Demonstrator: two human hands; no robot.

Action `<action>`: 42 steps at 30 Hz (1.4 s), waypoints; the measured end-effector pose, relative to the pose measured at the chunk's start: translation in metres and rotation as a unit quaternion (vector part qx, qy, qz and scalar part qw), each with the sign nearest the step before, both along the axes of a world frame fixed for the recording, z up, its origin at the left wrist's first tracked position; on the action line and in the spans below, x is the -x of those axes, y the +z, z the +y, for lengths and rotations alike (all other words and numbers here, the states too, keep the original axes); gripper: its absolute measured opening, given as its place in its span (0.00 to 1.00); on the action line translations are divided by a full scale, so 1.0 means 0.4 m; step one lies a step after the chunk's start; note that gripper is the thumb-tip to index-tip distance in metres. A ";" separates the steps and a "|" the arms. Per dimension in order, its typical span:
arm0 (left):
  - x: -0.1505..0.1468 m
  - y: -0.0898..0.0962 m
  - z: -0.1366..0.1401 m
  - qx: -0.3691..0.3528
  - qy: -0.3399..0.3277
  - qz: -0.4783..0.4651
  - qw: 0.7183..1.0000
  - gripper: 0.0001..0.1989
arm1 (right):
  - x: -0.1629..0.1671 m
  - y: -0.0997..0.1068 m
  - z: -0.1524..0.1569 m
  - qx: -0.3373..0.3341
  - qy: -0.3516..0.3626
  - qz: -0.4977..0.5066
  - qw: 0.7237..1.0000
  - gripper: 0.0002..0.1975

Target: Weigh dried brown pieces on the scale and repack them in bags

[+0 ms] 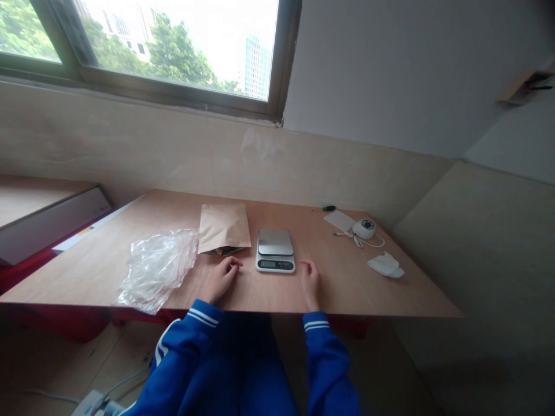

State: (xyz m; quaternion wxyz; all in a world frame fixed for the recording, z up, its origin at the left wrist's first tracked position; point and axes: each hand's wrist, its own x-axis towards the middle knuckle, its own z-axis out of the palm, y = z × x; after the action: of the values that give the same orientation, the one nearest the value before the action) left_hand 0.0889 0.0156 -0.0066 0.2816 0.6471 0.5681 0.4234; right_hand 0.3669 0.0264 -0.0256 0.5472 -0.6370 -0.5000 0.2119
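A small digital scale (275,249) with a metal top plate and a white body sits on the wooden table between my hands. Its plate carries nothing, and the display digits are too small to read. My left hand (223,278) rests on the table left of the scale, loosely curled and holding nothing. Just beyond it lies a brown kraft paper pouch (224,226), its mouth slightly parted towards me. To the right of the scale, my right hand (310,282) rests with bent fingers and an index finger reaching towards the scale, apart from it. I see nothing in that hand.
Clear zip bags (160,266) lie in a loose pile at the left. On the right are a white dome camera (364,229) with its cable, a white sheet (339,221), a crumpled white piece (385,264) and a green-handled tool (329,208). A wall borders the table's back.
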 end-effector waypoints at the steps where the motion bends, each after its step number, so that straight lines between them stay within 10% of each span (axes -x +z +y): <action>1: 0.000 -0.001 0.000 0.000 -0.001 0.001 1.000 0.10 | 0.003 0.003 -0.002 0.002 0.008 -0.002 1.000 0.12; 18: -0.007 0.023 -0.012 0.019 0.010 0.000 1.000 0.11 | 0.014 0.006 -0.003 0.005 0.031 -0.017 0.999 0.12; 27: -0.016 0.022 -0.010 0.033 0.234 -0.135 0.962 0.16 | 0.014 0.003 -0.004 -0.008 0.028 -0.010 1.000 0.11; 42: -0.009 0.028 0.012 0.075 0.282 -0.125 0.948 0.12 | 0.017 0.011 -0.007 -0.008 0.016 -0.015 1.000 0.12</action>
State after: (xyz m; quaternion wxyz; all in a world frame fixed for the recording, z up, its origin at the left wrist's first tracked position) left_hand 0.0926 0.0205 0.0045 0.2674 0.3797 0.7174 0.5192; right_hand 0.3602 0.0235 -0.0211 0.5414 -0.6272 -0.5202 0.2070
